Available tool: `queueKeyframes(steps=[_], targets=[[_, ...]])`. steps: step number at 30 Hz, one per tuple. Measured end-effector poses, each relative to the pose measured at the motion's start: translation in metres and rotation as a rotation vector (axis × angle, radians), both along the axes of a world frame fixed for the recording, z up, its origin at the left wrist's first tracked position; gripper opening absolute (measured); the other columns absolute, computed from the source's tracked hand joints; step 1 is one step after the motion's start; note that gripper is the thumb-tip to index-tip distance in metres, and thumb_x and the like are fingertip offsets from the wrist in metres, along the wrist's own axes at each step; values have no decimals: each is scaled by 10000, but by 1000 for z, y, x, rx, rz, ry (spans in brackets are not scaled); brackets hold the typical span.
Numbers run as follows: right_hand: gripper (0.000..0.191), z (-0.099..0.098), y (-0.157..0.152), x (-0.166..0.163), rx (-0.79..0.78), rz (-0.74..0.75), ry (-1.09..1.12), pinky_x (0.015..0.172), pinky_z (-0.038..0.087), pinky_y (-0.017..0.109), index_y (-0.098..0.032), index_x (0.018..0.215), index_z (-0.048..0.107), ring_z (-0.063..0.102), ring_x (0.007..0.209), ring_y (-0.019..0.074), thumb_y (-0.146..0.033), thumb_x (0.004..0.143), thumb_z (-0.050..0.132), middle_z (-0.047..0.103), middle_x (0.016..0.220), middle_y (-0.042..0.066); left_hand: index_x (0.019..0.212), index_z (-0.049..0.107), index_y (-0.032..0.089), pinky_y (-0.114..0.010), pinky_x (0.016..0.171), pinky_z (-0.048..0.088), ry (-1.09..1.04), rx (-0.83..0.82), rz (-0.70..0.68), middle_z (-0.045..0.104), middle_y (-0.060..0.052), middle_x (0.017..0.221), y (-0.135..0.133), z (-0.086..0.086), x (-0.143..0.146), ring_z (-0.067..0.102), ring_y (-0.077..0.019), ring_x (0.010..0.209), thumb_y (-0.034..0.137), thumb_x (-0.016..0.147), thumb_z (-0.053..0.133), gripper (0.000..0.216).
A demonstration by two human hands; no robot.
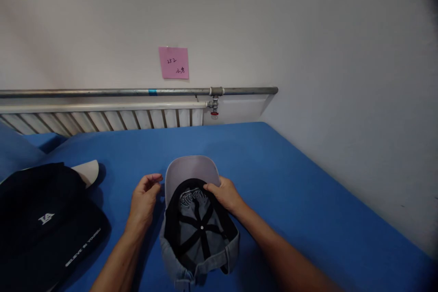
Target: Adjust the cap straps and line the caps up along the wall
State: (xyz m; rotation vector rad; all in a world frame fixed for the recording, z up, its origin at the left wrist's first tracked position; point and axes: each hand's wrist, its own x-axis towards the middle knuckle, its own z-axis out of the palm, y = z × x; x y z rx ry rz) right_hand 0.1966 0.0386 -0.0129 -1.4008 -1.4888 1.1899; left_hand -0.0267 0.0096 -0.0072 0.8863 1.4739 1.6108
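Observation:
A grey baseball cap (pixel 200 232) lies upside down on the blue sheet (pixel 290 191), its brim pointing away from me and its black inner seams showing. My right hand (pixel 224 194) grips the front inner edge of the cap where the brim meets the crown, fingers curled over it. Just left of the brim, my left hand (pixel 143 198) hovers with its fingers loosely curled and apart, holding nothing.
A pile of black caps (pixel 44 223) with white lettering lies at the left, a beige brim (pixel 87 171) sticking out behind it. A metal pipe (pixel 137 92), a white radiator (pixel 102 118) and a pink sticky note (pixel 173 62) are on the wall behind.

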Motion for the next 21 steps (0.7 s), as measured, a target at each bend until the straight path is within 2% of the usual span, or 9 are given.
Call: queueKeyframes(steps=[11, 18, 21], targets=[[141, -5, 1, 0, 8, -1, 1, 571, 442, 253, -174, 771, 650, 561, 638, 152, -281, 695, 599, 651, 717, 31, 786, 629, 201, -266, 604, 428, 66, -18, -28, 622, -18, 768, -2, 0, 0, 539, -152, 648, 197, 559, 599, 229], [124, 0, -2, 0, -21, -1, 22, 569, 424, 249, -180, 734, 620, 541, 612, 143, -291, 686, 594, 624, 682, 14, 733, 616, 190, -242, 568, 418, 17, -42, -56, 614, -3, 690, 0, -2, -1, 544, -147, 632, 196, 515, 608, 219], [113, 0, -2, 0, -27, 6, 27, 573, 423, 248, -178, 730, 620, 536, 603, 138, -280, 687, 596, 618, 672, 4, 739, 610, 190, -246, 565, 418, -13, -48, -58, 608, -4, 671, -1, 0, 0, 535, -144, 609, 217, 551, 612, 190]])
